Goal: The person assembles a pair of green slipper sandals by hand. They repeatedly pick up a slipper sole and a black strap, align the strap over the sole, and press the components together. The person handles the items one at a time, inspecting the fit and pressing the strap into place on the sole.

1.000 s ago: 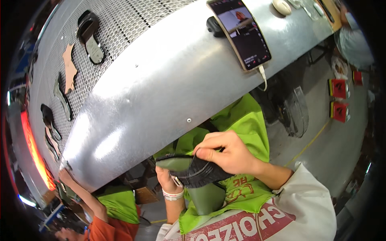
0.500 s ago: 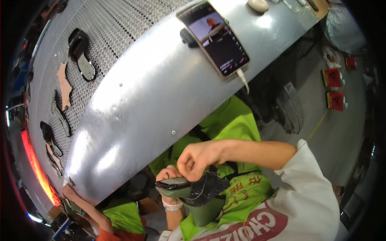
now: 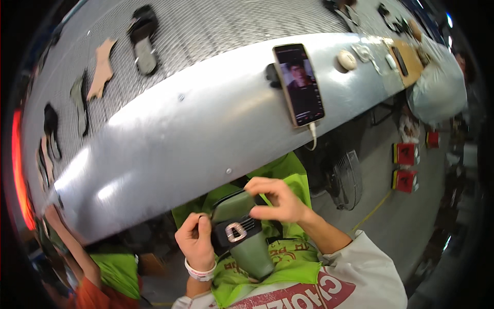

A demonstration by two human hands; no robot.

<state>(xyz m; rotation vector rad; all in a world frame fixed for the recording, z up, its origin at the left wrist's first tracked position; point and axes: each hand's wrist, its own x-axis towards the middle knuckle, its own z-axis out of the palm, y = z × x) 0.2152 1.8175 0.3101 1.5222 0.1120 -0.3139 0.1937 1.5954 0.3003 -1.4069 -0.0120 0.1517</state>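
In my lap area sits a green shoe last [image 3: 252, 257] with a black strap [image 3: 221, 236] across it. A sparkling buckle [image 3: 235, 232] sits on that strap. My left hand [image 3: 195, 242] is closed at the strap's left end, thumb pressed against the fingers; the exact grip is partly hidden. Gripping the far end of the last from the right is my right hand [image 3: 278, 201], its thumb near the strap and its fingers over the far edge. A pale band circles my left wrist.
Beyond my lap a curved metal bench edge [image 3: 154, 170] borders a mesh conveyor carrying sandal parts [image 3: 145, 54]. A charging phone [image 3: 299, 85] stands on the metal. A fan [image 3: 346, 180] and red boxes [image 3: 405, 153] are at right. Another person's arm [image 3: 72, 237] reaches in at left.
The last has turned, bringing the buckled strap into sight. My hands have moved apart, to either side of it. The whole view has shifted, and the phone's picture differs.
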